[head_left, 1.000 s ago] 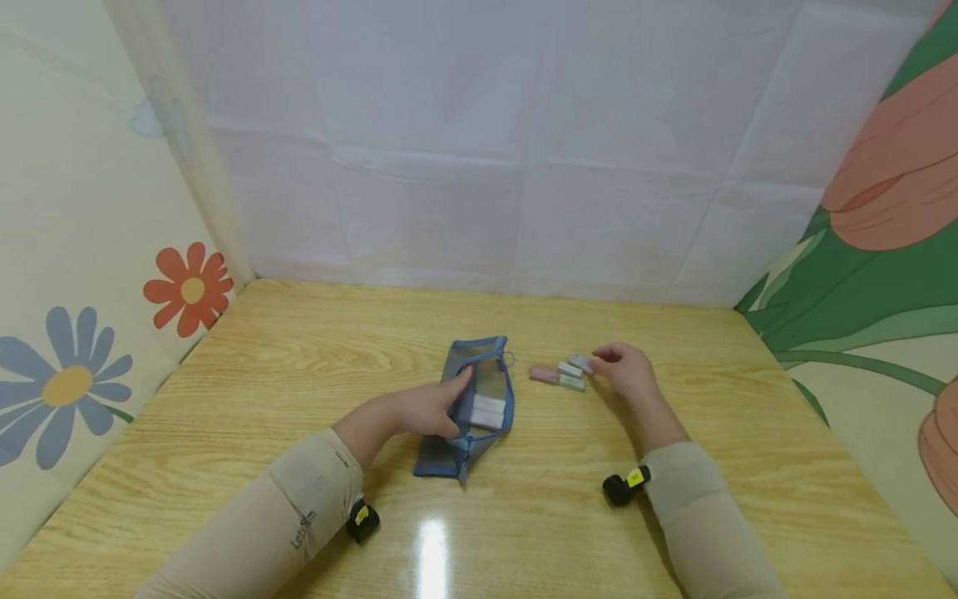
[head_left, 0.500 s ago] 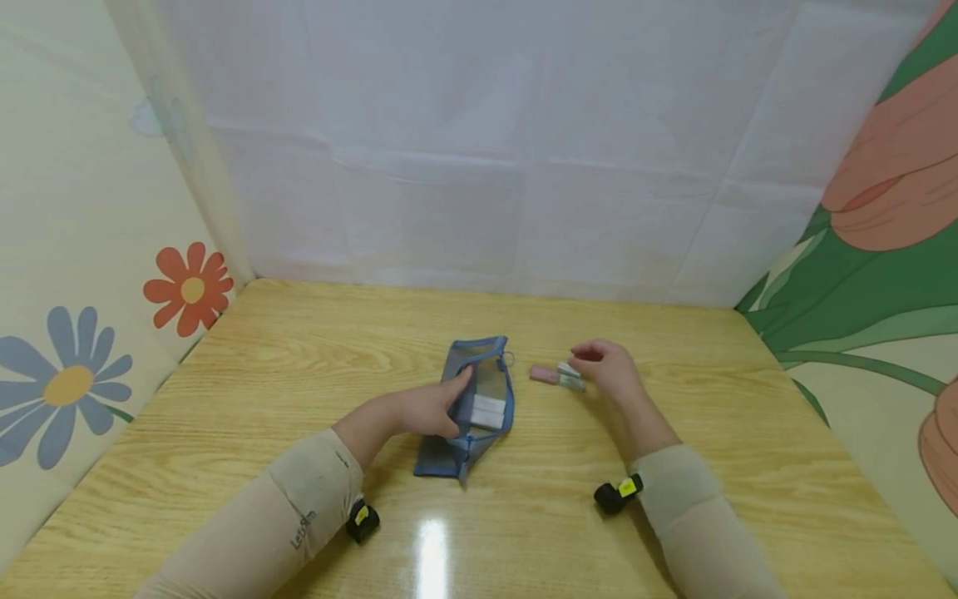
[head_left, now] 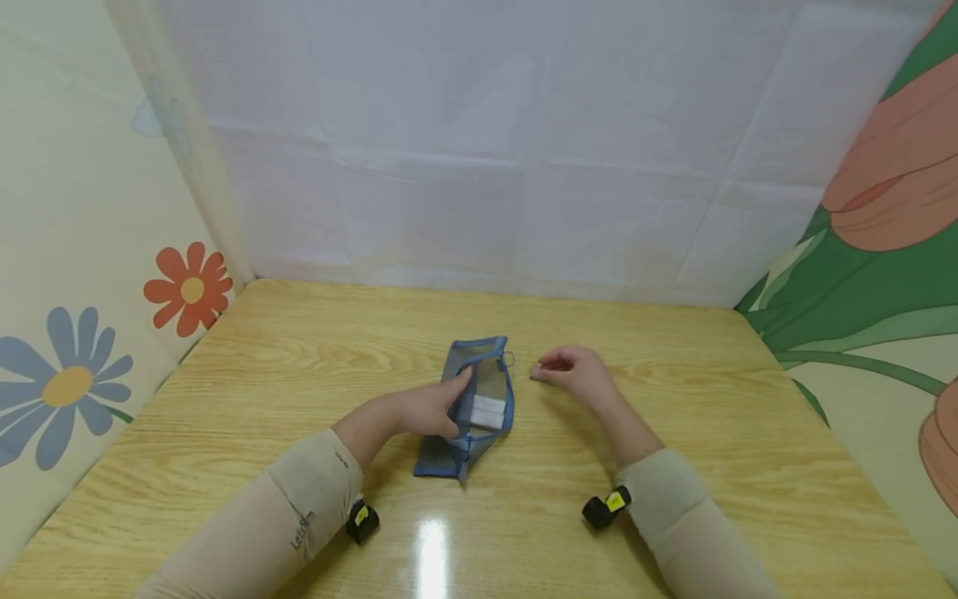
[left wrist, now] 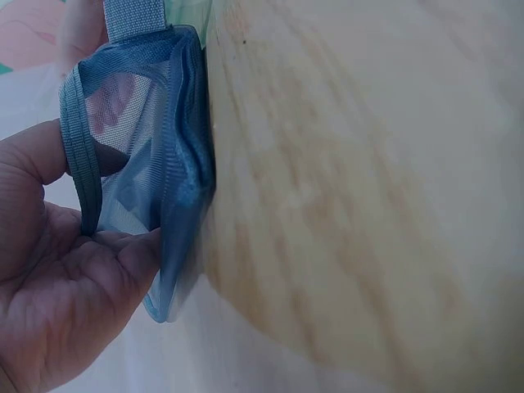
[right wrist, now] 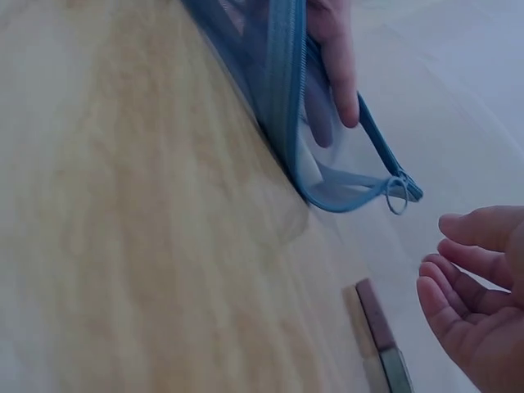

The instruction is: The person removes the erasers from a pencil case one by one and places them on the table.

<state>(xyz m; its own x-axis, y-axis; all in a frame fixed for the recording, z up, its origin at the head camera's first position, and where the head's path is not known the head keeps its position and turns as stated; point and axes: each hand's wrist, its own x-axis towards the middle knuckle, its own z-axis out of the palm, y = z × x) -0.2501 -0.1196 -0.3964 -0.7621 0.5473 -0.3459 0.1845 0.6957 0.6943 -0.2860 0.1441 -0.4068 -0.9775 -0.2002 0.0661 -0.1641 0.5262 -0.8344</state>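
Note:
A blue mesh zip pouch [head_left: 437,459] lies on the table with its mouth spread wide. My left hand [head_left: 427,412] grips its near side, the thumb reaching in at the mouth. Small white blocks [head_left: 488,412] show inside it. To the pouch's right, my right hand [head_left: 580,378] hovers with loosely bent fingers, covering most of a row of small blocks in the head view. In the right wrist view, a pinkish block [right wrist: 376,315] and a green block [right wrist: 397,372] lie end to end, apart from the fingertips.
Beneath everything is a wood-grain table [head_left: 337,324]. A white curtain [head_left: 479,166] hangs at its back, with flower-patterned sheets to both sides. From one end of the pouch's zip hangs a ring pull [right wrist: 398,196].
My right hand has moved left over the small blocks, which were in plain view a second ago and are now mostly hidden in the head view. The left hand and pouch stay put.

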